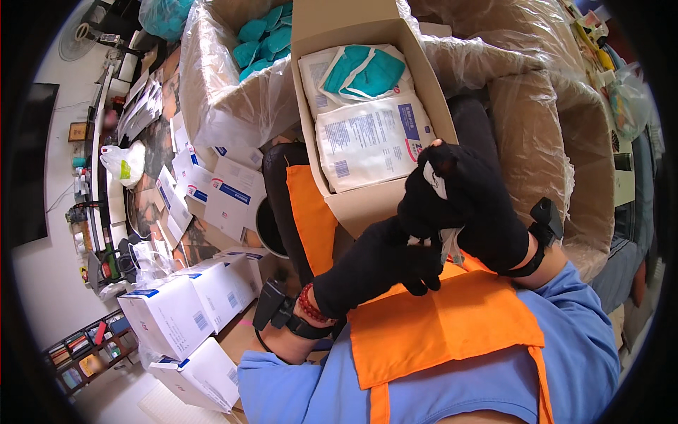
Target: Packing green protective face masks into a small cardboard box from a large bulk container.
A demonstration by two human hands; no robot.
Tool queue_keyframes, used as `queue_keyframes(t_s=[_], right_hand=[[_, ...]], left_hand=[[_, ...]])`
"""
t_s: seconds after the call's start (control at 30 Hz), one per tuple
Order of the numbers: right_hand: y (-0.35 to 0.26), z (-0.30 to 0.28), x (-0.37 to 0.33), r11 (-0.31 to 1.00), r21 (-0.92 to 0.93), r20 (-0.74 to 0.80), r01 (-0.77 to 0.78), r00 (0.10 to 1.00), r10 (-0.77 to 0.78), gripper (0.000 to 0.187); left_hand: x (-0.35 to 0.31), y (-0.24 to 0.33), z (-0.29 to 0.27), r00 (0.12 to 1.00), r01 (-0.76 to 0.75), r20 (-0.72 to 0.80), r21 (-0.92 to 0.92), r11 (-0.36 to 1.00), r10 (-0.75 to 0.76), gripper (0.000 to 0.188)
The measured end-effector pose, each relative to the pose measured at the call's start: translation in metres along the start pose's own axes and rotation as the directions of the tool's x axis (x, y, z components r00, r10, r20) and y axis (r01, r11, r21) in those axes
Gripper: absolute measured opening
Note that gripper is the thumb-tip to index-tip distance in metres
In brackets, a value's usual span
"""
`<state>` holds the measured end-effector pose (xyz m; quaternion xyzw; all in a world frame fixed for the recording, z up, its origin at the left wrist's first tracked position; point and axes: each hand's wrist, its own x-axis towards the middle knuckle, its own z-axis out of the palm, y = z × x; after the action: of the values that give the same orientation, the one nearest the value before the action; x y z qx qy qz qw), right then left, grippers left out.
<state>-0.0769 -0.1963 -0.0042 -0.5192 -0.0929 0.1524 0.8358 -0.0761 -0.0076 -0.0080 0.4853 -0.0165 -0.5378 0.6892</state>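
My hands, both in black gloves, meet just off the near right corner of an open cardboard box (pixel 381 205). My right hand (pixel 462 201) is closed, and a narrow white strip (pixel 434 180) shows between its fingers. Below it, my left hand (pixel 381 265) has its fingers bent inward against a crumpled, whitish see-through piece (pixel 450 244); its kind is mostly hidden by the gloves. Inside the box lie white printed packets (pixel 371 141) in stacks. On top of the far stack rests a teal face mask (pixel 364 72) with white straps.
Behind the box, a plastic-lined carton (pixel 233 116) holds many teal masks (pixel 265 39). Another lined carton (pixel 530 134) stands at the right. White boxes (pixel 169 314) are stacked at lower left, with flat white cartons (pixel 233 194) strewn on the floor. An orange apron (pixel 445 328) covers my lap.
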Motion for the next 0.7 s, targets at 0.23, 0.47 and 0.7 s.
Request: queue_keyframes(t_s=[0.23, 0.47, 0.7], right_hand=[[0.005, 0.009, 0.012, 0.873, 0.483, -0.148, -0.072, 0.976, 0.162, 0.031], [0.008, 0.007, 0.011, 0.882, 0.470, -0.152, 0.033, 0.987, 0.044, 0.034], [0.014, 0.006, 0.009, 0.966, 0.245, -0.282, -0.080, 0.948, 0.150, 0.051]], left_hand=[[0.001, -0.008, 0.000, 0.949, -0.274, -0.080, 0.272, 0.923, 0.305, 0.052], [0.009, -0.022, -0.006, 0.828, -0.395, -0.034, 0.673, 0.625, 0.559, 0.048], [0.008, -0.026, -0.007, 0.919, -0.293, -0.009, 0.654, 0.698, 0.395, 0.032]])
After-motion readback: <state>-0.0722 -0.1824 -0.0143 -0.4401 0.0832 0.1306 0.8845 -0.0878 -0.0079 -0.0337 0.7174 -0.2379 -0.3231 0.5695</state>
